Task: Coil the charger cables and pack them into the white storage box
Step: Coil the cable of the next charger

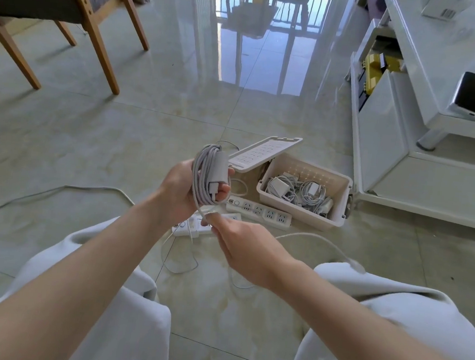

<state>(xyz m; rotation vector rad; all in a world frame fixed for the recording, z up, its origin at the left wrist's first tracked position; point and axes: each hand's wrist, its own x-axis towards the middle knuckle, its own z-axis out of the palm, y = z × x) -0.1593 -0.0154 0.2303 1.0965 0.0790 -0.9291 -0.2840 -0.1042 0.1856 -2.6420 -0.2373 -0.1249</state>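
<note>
Left hand (182, 188) grips the mostly coiled charger cable (202, 174); right hand (242, 246) pinches its loose tail. White storage box (313, 219), at the coil's three o'clock, already holds coiled chargers (295, 190).

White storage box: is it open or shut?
Open: the lid is tipped aside, and coiled chargers show inside the white box.

Glossy tiled floor (163, 93), wooden chair (82, 8).

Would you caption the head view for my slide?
Left hand grips the coiled cable; right hand pinches its loose tail.
</note>
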